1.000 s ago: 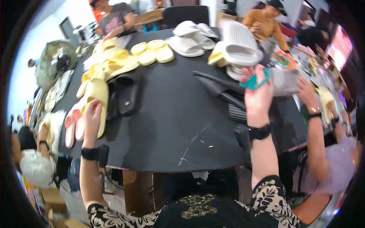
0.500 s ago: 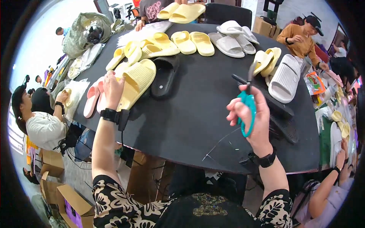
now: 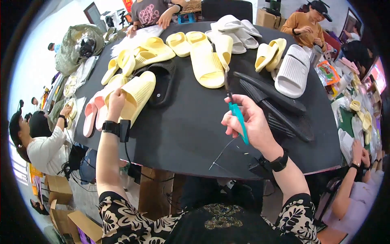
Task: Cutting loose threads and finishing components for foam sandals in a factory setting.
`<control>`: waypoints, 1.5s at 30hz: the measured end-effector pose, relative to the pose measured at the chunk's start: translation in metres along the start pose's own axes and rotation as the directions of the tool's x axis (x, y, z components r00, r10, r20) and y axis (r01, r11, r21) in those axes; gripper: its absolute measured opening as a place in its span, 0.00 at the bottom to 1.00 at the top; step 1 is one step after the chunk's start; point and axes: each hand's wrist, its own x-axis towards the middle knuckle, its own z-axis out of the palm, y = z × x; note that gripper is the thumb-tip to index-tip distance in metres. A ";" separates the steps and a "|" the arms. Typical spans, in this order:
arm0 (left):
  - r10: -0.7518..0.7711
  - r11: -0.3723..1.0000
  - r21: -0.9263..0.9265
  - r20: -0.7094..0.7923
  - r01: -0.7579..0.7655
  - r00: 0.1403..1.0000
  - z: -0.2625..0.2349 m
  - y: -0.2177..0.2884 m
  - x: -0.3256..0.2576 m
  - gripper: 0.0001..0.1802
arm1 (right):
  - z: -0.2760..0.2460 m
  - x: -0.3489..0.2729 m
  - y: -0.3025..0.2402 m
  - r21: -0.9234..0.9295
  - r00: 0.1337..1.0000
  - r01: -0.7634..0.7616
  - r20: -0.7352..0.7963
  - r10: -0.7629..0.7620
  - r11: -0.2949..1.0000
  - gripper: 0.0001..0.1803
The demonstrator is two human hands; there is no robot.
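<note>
My left hand (image 3: 115, 105) is closed on the edge of a ribbed yellow slide slipper (image 3: 140, 91) at the table's left side. My right hand (image 3: 254, 124) holds a pair of scissors (image 3: 239, 118) by its teal handles, blades pointing away from me. The blade tips are near a large yellow slipper (image 3: 208, 69) in the middle of the table. Beside my left hand lie pink slippers (image 3: 90, 118), and a black slipper (image 3: 162, 83) lies just right of the yellow one. Several black slippers (image 3: 272, 95) lie to the right of the scissors.
White slippers (image 3: 292, 71) and a smaller yellow pair (image 3: 270, 55) lie at the right, grey-white ones (image 3: 233, 32) at the back. Thread scraps (image 3: 219, 158) lie near the front edge. Co-workers sit around the black table (image 3: 178, 130); one sits across from me (image 3: 152, 14).
The large yellow slippers seen at the far edge now lie mid-table. My right hand has moved left with the scissors. The left hand stays at the yellow slipper, fingers more tightly closed.
</note>
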 end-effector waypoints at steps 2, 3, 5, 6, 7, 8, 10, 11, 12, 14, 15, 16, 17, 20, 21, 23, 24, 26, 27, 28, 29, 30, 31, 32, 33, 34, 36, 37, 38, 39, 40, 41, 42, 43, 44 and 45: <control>0.001 0.995 -0.100 -0.008 -0.002 1.000 0.007 0.029 -0.009 0.15 | 0.000 0.000 0.000 -0.024 0.998 -0.060 0.026 0.060 0.998 0.23; -0.012 0.982 -0.190 -0.033 0.005 0.999 0.006 0.042 -0.016 0.14 | -0.002 0.000 0.003 -0.022 0.998 -0.054 0.019 0.055 0.998 0.23; 0.085 0.964 -0.249 -0.053 -0.095 0.995 0.004 0.053 -0.025 0.13 | -0.005 0.002 0.014 -0.228 0.996 0.058 0.081 -0.041 0.972 0.24; 0.135 0.955 -0.257 -0.065 -0.148 0.989 0.009 0.082 -0.035 0.13 | -0.007 0.000 0.014 -0.349 0.988 0.145 0.093 -0.120 0.926 0.24; 0.179 0.947 -0.256 -0.086 -0.196 0.980 0.006 0.110 -0.050 0.14 | -0.004 -0.003 0.007 -0.347 0.989 0.140 0.088 -0.117 0.927 0.24; 0.172 0.950 -0.248 -0.080 -0.187 0.982 0.000 0.130 -0.066 0.14 | 0.001 -0.003 -0.001 -0.353 0.993 0.086 0.104 -0.052 0.932 0.24; 0.316 0.944 0.115 -0.049 -0.309 0.948 -0.002 0.173 -0.092 0.17 | 0.000 -0.003 0.004 -0.499 0.986 0.152 0.131 -0.100 0.853 0.21; 0.275 0.959 0.076 -0.021 -0.273 0.961 -0.003 0.190 -0.107 0.19 | 0.001 -0.001 0.010 -0.491 0.987 0.147 0.129 -0.095 0.859 0.21; 0.388 0.919 0.098 -0.061 -0.381 0.920 -0.006 0.201 -0.119 0.19 | 0.004 0.000 0.012 -0.574 0.977 0.214 0.138 -0.164 0.790 0.21; 0.497 0.868 0.059 -0.084 -0.493 0.864 -0.003 0.211 -0.137 0.19 | 0.006 0.001 0.018 -0.652 0.962 0.268 0.144 -0.231 0.709 0.20; 0.496 0.867 0.000 -0.074 -0.498 0.865 -0.001 0.214 -0.144 0.19 | 0.006 0.000 0.019 -0.655 0.964 0.262 0.137 -0.229 0.709 0.20; 0.487 0.874 0.010 -0.032 -0.487 0.873 -0.002 0.219 -0.151 0.20 | 0.005 -0.001 0.019 -0.670 0.972 0.232 0.127 -0.200 0.705 0.20; 0.491 0.871 0.001 -0.029 -0.492 0.870 -0.001 0.223 -0.155 0.20 | 0.005 -0.002 0.020 -0.686 0.979 0.202 0.114 -0.170 0.699 0.20; 0.542 0.841 -0.023 0.026 -0.541 0.840 0.006 0.229 -0.166 0.20 | 0.002 -0.003 0.026 -0.689 0.972 0.215 0.086 -0.217 0.692 0.20; 0.544 0.839 -0.023 0.026 -0.544 0.838 0.007 0.230 -0.168 0.20 | 0.002 -0.004 0.024 -0.704 0.974 0.211 0.093 -0.207 0.678 0.19; 0.565 0.825 -0.021 0.063 -0.565 0.823 0.007 0.232 -0.172 0.20 | 0.000 -0.005 0.022 -0.698 0.976 0.204 0.088 -0.201 0.687 0.19; 0.550 0.834 -0.019 0.110 -0.551 0.828 0.006 0.238 -0.175 0.21 | -0.001 -0.006 0.021 -0.692 0.978 0.195 0.087 -0.189 0.695 0.18; 0.563 0.825 -0.035 0.145 -0.564 0.814 0.009 0.240 -0.180 0.21 | -0.003 -0.006 0.014 -0.720 0.977 0.182 0.054 -0.207 0.670 0.18; 0.574 0.816 -0.047 0.178 -0.576 0.799 0.009 0.241 -0.183 0.21 | -0.004 -0.006 0.010 -0.745 0.973 0.170 0.024 -0.229 0.645 0.18; 0.611 0.788 -0.034 0.168 -0.615 0.774 0.010 0.242 -0.185 0.22 | -0.005 -0.006 0.006 -0.757 0.972 0.182 0.039 -0.234 0.628 0.19; 0.608 0.790 -0.032 0.169 -0.612 0.776 0.010 0.242 -0.187 0.22 | -0.005 -0.006 0.005 -0.755 0.972 0.182 0.042 -0.232 0.629 0.19; 0.632 0.768 -0.025 0.186 -0.639 0.752 0.011 0.242 -0.188 0.22 | -0.005 -0.006 0.005 -0.783 0.961 0.219 0.072 -0.266 0.582 0.20; 0.655 0.746 -0.019 0.204 -0.665 0.728 0.012 0.242 -0.190 0.23 | -0.005 -0.005 0.005 -0.807 0.949 0.255 0.104 -0.297 0.532 0.20; 0.653 0.747 -0.039 0.229 -0.664 0.722 0.011 0.246 -0.193 0.25 | -0.005 -0.005 0.006 -0.807 0.950 0.254 0.104 -0.294 0.533 0.20; 0.653 0.747 -0.041 0.230 -0.663 0.721 0.011 0.248 -0.193 0.25 | -0.005 -0.004 0.005 -0.810 0.956 0.246 0.112 -0.272 0.532 0.20; 0.673 0.728 -0.069 0.264 -0.682 0.691 0.011 0.250 -0.194 0.25 | -0.005 -0.003 0.005 -0.813 0.961 0.238 0.119 -0.248 0.531 0.21; 0.683 0.717 -0.102 0.299 -0.689 0.666 0.011 0.254 -0.195 0.25 | -0.006 -0.001 0.008 -0.811 0.955 0.256 0.128 -0.267 0.526 0.20; 0.682 0.718 -0.104 0.301 -0.688 0.667 0.010 0.256 -0.195 0.25 | -0.006 0.000 0.009 -0.808 0.948 0.275 0.138 -0.287 0.520 0.20; 0.680 0.720 -0.115 0.313 -0.684 0.663 0.009 0.258 -0.195 0.25 | -0.007 0.000 0.007 -0.809 0.949 0.273 0.137 -0.284 0.521 0.20; 0.676 0.724 -0.124 0.326 -0.679 0.661 0.008 0.258 -0.195 0.25 | -0.006 0.000 0.004 -0.790 0.962 0.230 0.098 -0.253 0.569 0.20; 0.673 0.726 -0.124 0.327 -0.676 0.663 0.008 0.257 -0.194 0.25 | -0.005 0.001 0.002 -0.767 0.974 0.186 0.060 -0.220 0.614 0.19; 0.677 0.725 -0.127 0.310 -0.677 0.667 0.009 0.256 -0.192 0.24 | -0.007 0.002 0.003 -0.767 0.974 0.185 0.061 -0.217 0.615 0.19; 0.683 0.723 -0.132 0.291 -0.679 0.670 0.010 0.253 -0.191 0.24 | -0.010 0.004 0.004 -0.731 0.961 0.206 0.025 -0.276 0.651 0.19; 0.682 0.723 -0.134 0.291 -0.677 0.671 0.010 0.251 -0.191 0.24 | -0.012 0.005 0.002 -0.693 0.943 0.230 -0.014 -0.332 0.683 0.19; 0.673 0.732 -0.107 0.266 -0.673 0.690 0.010 0.247 -0.190 0.24 | -0.016 -0.001 -0.006 -0.709 0.968 0.162 -0.023 -0.252 0.687 0.20; 0.663 0.741 -0.077 0.242 -0.667 0.709 0.009 0.245 -0.190 0.24 | -0.018 -0.004 -0.007 -0.708 0.968 0.161 -0.022 -0.250 0.688 0.20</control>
